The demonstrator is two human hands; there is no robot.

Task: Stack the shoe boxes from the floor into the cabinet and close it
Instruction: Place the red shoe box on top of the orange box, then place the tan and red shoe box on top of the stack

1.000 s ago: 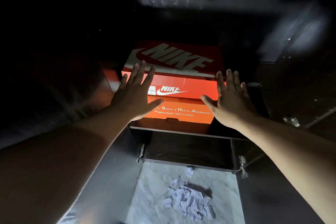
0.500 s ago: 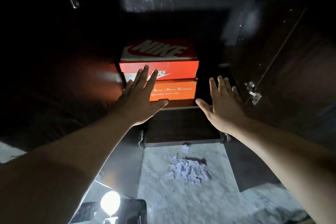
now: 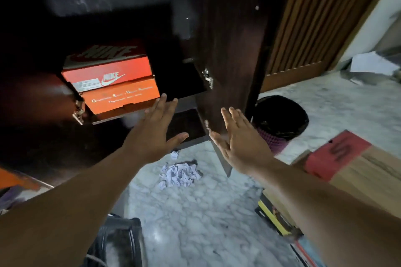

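Note:
Two shoe boxes are stacked on a shelf inside the dark cabinet (image 3: 121, 121): a red Nike box (image 3: 106, 69) rests on an orange box (image 3: 121, 99). My left hand (image 3: 156, 130) hovers flat with fingers spread, just right of and below the orange box, not touching it. My right hand (image 3: 238, 138) is also spread and empty, in front of the open right cabinet door (image 3: 227, 50). More shoe boxes stand on the floor at the right: a wood-coloured box with a red end (image 3: 355, 169) on top of a stack.
Crumpled paper (image 3: 180, 173) lies on the marble floor below the cabinet. A black bin (image 3: 280, 117) stands right of the door. A slatted wooden panel (image 3: 314, 17) is behind it. A dark bag (image 3: 117, 243) sits near my feet. Door hinges (image 3: 207, 78) stick out.
Both hands have pulled back from the stacked boxes and swung right. My view has turned right, bringing the open door, the bin and the floor boxes into sight.

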